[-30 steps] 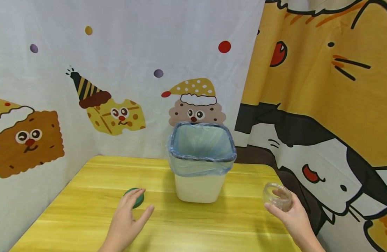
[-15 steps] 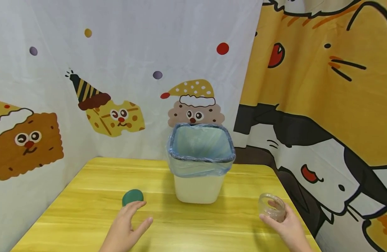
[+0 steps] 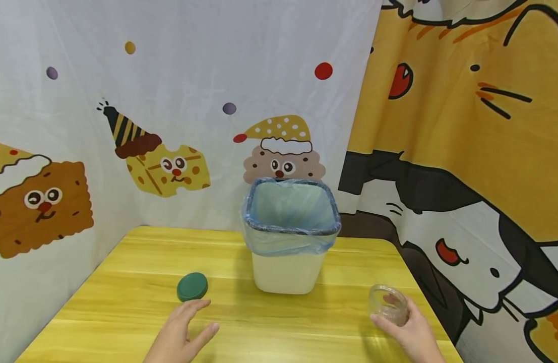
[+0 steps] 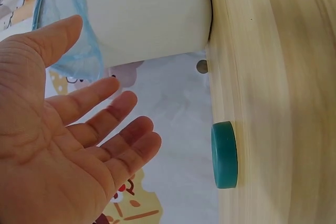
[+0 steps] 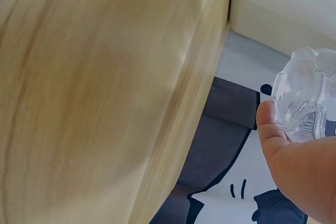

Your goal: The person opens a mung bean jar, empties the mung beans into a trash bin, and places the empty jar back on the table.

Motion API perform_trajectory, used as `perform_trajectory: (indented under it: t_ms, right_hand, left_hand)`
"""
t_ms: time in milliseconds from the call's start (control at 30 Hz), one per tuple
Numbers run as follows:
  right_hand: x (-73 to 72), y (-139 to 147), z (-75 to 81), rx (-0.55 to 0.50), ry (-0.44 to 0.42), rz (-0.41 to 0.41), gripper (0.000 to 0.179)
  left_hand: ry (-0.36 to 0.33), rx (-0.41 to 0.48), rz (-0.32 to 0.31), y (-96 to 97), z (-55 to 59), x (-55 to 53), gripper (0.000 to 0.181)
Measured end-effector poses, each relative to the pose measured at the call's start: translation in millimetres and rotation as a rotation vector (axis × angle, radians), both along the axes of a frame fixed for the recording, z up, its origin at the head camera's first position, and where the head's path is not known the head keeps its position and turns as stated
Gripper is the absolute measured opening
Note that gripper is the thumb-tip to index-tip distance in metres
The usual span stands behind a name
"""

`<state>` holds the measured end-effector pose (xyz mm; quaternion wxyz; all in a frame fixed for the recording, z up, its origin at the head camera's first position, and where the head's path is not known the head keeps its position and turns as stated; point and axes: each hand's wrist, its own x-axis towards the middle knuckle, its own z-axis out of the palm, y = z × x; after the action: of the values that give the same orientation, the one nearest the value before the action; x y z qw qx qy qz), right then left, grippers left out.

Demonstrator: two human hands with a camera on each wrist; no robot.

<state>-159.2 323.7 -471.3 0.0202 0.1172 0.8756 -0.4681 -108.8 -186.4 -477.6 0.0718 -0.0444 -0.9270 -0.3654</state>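
Observation:
My right hand (image 3: 410, 330) grips a clear glass jar (image 3: 388, 305) by its side, its mouth uncovered and tipped toward me. In the right wrist view the thumb presses against the glass of the jar (image 5: 302, 95), which is held above the table. A round green lid (image 3: 192, 287) lies on the table at the left. Just in front of that lid hovers my left hand (image 3: 181, 330), fingers spread and holding nothing. The left wrist view shows its bare palm and the lid (image 4: 224, 155) apart from the fingers.
A cream bin (image 3: 285, 272) lined with a bluish bag (image 3: 288, 242) stands at the table's back middle, its opening facing up. The yellow wood-grain table (image 3: 124, 302) ends against a cartoon-printed curtain (image 3: 188, 65) behind and at the right.
The left hand has drawn back toward me, uncovering the green lid. My right hand has moved a little left and nearer with the jar.

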Motion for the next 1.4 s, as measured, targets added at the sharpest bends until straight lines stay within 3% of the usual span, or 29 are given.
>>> perform_trajectory:
  t_ms: [367,800,1133,1400]
  right_hand:
    - [0.1,-1.5,-9.0,-0.063,-0.018,0.012,0.098]
    - [0.5,-8.9,-17.1,-0.01,-0.03,0.069,0.094]
    - [0.4,-19.4,-21.0,-0.004,-0.014,0.101,0.094]
    - [-3.8,-24.2,-23.9,0.029,-0.015,0.111,0.097]
  left_hand:
    - [-0.034,0.017,-0.02,1.7,-1.7,-0.4,0.06]
    - [-0.054,0.031,-0.061,5.5,-7.4,-0.9,0.06]
    - [-0.143,0.046,-0.17,4.8,-12.8,-1.5,0.068]
    - [-0.147,0.053,-0.229,5.7,-14.7,-1.6,0.068]
